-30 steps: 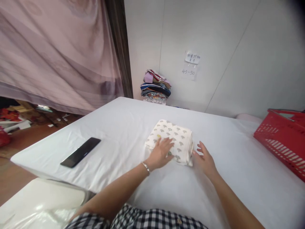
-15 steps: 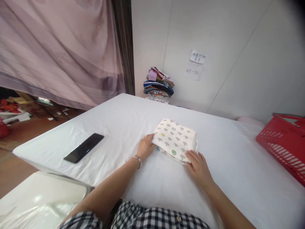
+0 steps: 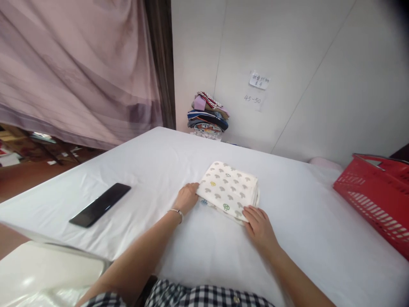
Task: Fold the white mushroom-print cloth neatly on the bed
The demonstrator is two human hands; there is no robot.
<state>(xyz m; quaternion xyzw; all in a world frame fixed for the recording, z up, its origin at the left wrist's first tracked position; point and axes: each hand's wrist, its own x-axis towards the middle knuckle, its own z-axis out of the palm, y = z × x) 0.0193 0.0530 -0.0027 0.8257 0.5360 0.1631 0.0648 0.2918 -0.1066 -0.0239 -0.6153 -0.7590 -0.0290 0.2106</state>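
Observation:
A folded white cloth [image 3: 230,188] printed with small mushrooms lies in the middle of the white-covered table [image 3: 159,162]. My left hand [image 3: 185,198], with a thin bracelet at the wrist, grips the cloth's near-left corner, its fingers tucked under the edge. At the near-right corner my right hand [image 3: 259,222] holds the cloth in the same way, fingertips curled under it. The cloth looks slightly raised at its near edge.
A black phone [image 3: 100,204] lies flat on the table to the left. A red plastic basket [image 3: 377,192] stands at the right edge. A pile of folded clothes [image 3: 208,116] is stacked against the back wall. A pink curtain hangs at left.
My left hand slid off the top of the cloth to its near-left corner. My right hand moved from beside the cloth to grip the near-right corner. Both now hold its edge.

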